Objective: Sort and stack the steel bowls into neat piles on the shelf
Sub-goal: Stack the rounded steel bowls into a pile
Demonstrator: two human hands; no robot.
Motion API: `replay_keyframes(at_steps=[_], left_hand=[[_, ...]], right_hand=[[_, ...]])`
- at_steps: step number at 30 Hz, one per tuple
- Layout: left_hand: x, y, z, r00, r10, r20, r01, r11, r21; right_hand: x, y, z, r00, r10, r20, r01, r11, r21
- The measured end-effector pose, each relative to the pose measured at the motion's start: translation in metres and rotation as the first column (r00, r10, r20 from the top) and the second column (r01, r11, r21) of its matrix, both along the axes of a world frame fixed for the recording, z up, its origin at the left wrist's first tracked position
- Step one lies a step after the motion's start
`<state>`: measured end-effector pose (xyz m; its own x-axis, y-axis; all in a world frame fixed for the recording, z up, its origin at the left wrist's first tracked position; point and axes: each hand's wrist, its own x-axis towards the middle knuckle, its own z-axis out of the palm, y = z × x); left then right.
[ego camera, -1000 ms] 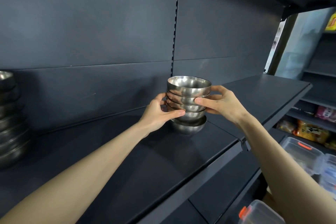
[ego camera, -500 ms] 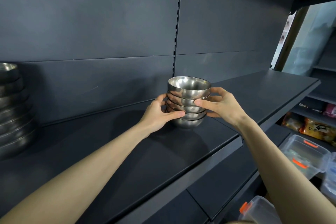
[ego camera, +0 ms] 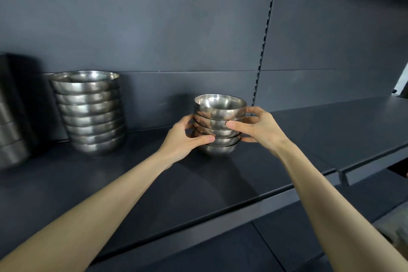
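Observation:
A small stack of several nested steel bowls (ego camera: 219,110) stands on the dark shelf (ego camera: 198,185), near the middle. My left hand (ego camera: 183,139) grips the stack's left side with the thumb across the lower bowls. On the stack's right side my right hand (ego camera: 258,128) holds it, thumb pressed on the front. A taller pile of larger steel bowls (ego camera: 90,112) stands on the shelf to the left, apart from my hands.
Another blurred steel stack (ego camera: 11,128) sits at the far left edge. A slotted upright (ego camera: 263,35) runs down the back panel behind the small stack. The neighbouring shelf section (ego camera: 344,130) extends to the right. A lower shelf (ego camera: 220,247) lies below.
The small stack has come down from above the shelf and now rests on it, both hands still around it. The view has swung left, bringing the larger pile fully into sight.

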<state>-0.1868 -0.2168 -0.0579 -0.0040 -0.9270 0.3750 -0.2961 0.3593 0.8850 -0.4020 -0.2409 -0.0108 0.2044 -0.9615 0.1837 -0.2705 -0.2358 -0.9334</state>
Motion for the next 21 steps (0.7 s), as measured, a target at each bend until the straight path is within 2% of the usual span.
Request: replay_keyframes(at_steps=[10, 21], left_hand=[[0.087, 0.047, -0.004, 0.994, 0.113, -0.003, -0.113, 0.993, -0.023], [0.116, 0.065, -0.002, 0.991, 0.128, 0.028, -0.127, 0.991, -0.028]], right_hand=[[0.089, 0.02, -0.003, 0.991, 0.137, 0.003, -0.137, 0.99, -0.022], [0.118, 0.039, -0.007, 0.987, 0.156, 0.023, -0.155, 0.987, -0.027]])
